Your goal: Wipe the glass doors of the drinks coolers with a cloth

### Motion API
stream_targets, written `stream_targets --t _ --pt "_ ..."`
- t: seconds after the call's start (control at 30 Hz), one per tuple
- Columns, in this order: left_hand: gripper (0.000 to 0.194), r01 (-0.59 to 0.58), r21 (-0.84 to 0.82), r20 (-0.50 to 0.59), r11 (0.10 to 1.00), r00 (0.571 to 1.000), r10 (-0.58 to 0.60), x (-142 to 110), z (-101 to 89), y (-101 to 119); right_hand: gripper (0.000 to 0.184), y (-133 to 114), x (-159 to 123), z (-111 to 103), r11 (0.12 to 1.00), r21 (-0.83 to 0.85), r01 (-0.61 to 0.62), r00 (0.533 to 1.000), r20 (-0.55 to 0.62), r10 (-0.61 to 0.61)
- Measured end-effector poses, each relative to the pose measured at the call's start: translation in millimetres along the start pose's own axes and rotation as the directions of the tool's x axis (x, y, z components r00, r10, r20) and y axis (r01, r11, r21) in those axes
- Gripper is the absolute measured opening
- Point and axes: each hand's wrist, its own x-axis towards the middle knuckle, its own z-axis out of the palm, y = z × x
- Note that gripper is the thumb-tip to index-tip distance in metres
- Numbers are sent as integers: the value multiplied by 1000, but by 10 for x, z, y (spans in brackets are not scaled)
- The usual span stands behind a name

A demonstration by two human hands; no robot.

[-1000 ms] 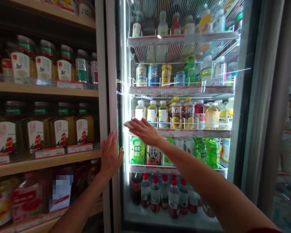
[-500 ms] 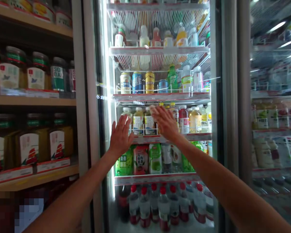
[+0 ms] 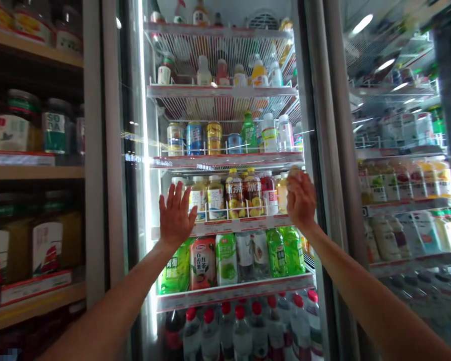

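Note:
Flat against the glass door (image 3: 225, 113) of a lit drinks fridge, or very close to it, is my left hand (image 3: 177, 213), fingers spread and nothing in it. My right hand (image 3: 302, 198) is at the door's right side, close to the metal frame (image 3: 325, 150). Its fingers are bent over a small pale cloth (image 3: 295, 173), mostly hidden by the hand. Behind the glass between my hands stand iced tea bottles (image 3: 234, 193) with yellow caps and a red drink bottle (image 3: 269, 193).
Lower fridge shelves hold green bottles (image 3: 278, 253), a red carton-like bottle (image 3: 202, 263) and several red-capped bottles (image 3: 242, 331). Cans (image 3: 214, 138) stand higher up. Left is a wooden shelf (image 3: 33, 173) with jars (image 3: 54, 125); right, another glass-doored fridge (image 3: 406, 208).
My right hand has swept right across the glass with the cloth, from the middle to the right side. The view has shifted right; my left hand stays spread near the left side.

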Motion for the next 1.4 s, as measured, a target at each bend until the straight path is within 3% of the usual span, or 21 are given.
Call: stream_targets --t 0.07,0.13,0.2,0.23,0.3,0.33,0.37,0.4,0.43,0.5,0.57,0.6,0.77,0.83,0.93,1.03,1.1,1.2,1.3,1.37,1.4 --pt "56 1 6 -11 1000 1000 -1 0 4 5 44 129 86 50 981 8 -194 965 -177 193" --pt "56 5 5 -22 1000 1000 -5 1 9 13 46 6 41 103 978 20 -208 959 -194 208" --pt "57 3 -4 -27 1000 1000 -3 3 12 22 48 -297 -97 137 999 28 -36 999 -39 37" --pt "57 -1 -9 -28 1000 1000 0 5 12 24 50 -463 -173 141 993 53 101 991 85 -105" --pt "58 -9 -14 -31 1000 999 9 5 10 19 52 -696 -274 119 928 140 345 878 303 -372" --pt "58 -14 -14 -32 1000 999 14 3 7 11 53 -729 -282 96 893 172 415 813 371 -449" --pt "59 -21 -13 -32 1000 999 20 -1 5 -2 52 -698 -258 70 879 177 443 781 405 -475" --pt "59 -29 -11 -30 1000 999 28 -7 2 -17 52 -611 -205 46 894 146 424 802 399 -445" --pt "59 -37 -10 -27 999 999 36 -14 0 -32 51 -485 -131 30 931 85 355 864 351 -361" --pt "61 -43 -11 -28 999 999 42 -22 -3 -45 52 -221 46 42 994 -40 106 983 153 -99" --pt "62 -45 -19 -49 999 998 44 -6 -6 -1 54 -106 195 115 988 -67 -140 990 -43 138" --pt "63 -57 -30 -61 998 997 56 19 -7 55 56 -144 242 168 979 -45 -198 978 -74 194" --pt "60 -255 -206 -92 945 966 241 303 46 628 56 -951 196 379 975 206 -82 981 188 43" --pt "56 -321 -268 -106 908 947 304 429 127 891 54 -1207 139 369 944 315 -97 976 216 29" --pt "49 -389 -263 -132 883 921 367 555 293 1188 54 -1231 114 292 890 442 -109 982 187 28" --pt "41 -368 -208 -142 906 928 344 623 413 1286 54 -923 177 238 923 376 -82 994 92 51" --pt "38 -328 -182 -114 927 944 311 668 412 1161 53 -668 240 237 975 205 -89 996 42 82" --pt "40 -207 -139 -109 968 975 193 765 272 629 50 -397 299 256 998 -32 -59 994 92 62" --pt "43 -33 -109 -182 993 983 13 875 79 -33 49 -334 294 272 994 -111 -3 991 131 18" --pt "45 65 -97 -223 993 971 -85 924 13 -253 49 -369 275 276 993 -122 -3 993 119 18" --pt "46 83 -97 -227 992 968 -104 935 13 -250 49 -394 266 275 992 -123 -2 992 122 17"
